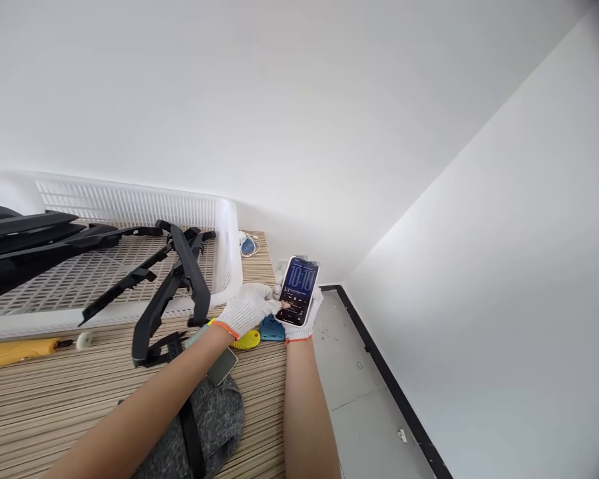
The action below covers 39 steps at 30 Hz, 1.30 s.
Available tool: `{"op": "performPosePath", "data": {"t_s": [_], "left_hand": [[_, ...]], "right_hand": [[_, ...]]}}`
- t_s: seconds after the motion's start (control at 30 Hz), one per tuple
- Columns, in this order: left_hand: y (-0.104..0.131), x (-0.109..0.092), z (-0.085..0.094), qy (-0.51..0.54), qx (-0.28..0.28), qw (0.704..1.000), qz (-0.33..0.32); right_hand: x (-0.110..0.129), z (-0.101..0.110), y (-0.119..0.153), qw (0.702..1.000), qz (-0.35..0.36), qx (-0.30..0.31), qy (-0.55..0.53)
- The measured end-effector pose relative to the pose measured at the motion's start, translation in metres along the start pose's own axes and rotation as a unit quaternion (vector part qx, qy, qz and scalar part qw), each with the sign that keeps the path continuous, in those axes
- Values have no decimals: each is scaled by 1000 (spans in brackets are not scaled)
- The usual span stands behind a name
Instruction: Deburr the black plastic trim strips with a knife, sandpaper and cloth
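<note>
A smartphone (297, 290) with a lit screen showing large clock digits is tilted up above the table's right edge. My right hand (304, 330), in a white knit glove with an orange cuff, is closed around it from below and behind. My left hand (249, 309), gloved the same way, reaches in from the left. One bare fingertip of it is stretched onto the lower left of the screen; its other fingers are partly hidden. Just under the hands lie a blue object (271, 328) and a yellow-handled tool (247, 340), both partly covered.
A white plastic basket (232, 256) holds long black plastic trim pieces (44, 243). Some black pieces (152, 326) hang over its front rim. A yellow tool (20, 352), grey cloth (219, 419) and coiled white cable (249, 245) lie on the striped table (40, 412). White walls stand close behind and right.
</note>
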State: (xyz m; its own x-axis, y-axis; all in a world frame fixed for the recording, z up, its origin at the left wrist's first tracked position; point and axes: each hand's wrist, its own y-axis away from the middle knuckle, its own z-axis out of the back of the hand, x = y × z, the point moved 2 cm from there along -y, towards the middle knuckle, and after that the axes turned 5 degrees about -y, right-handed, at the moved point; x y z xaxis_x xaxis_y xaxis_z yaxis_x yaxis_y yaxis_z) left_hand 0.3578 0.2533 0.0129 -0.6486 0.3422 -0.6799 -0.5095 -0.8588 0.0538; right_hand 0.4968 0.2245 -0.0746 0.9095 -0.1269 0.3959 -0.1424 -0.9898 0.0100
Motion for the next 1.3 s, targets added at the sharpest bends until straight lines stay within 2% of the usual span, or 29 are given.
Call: {"op": "performPosePath", "data": {"t_s": [0.2,0.47,0.7,1.03,1.17,1.3], "left_hand": [[4,-2,-2,-3,-22,1000,4],[6,4,-3,10,-2,1000,26],[9,2,-3,27,-17,998,51],[3,8,2,97,13,995,30],[2,12,-1,112,-6,993,38],[3,13,-1,119,3,992,42]], "right_hand": [[1,-2,2,999,10,-17,33],[-1,-13,6,999,19,1,46],[-5,-31,9,998,33,-44,30],[-6,-15,-3,998,-19,-49,17],[-6,-17,-7,998,-34,-41,19],[-6,-20,-5,998,-35,-38,27]]}}
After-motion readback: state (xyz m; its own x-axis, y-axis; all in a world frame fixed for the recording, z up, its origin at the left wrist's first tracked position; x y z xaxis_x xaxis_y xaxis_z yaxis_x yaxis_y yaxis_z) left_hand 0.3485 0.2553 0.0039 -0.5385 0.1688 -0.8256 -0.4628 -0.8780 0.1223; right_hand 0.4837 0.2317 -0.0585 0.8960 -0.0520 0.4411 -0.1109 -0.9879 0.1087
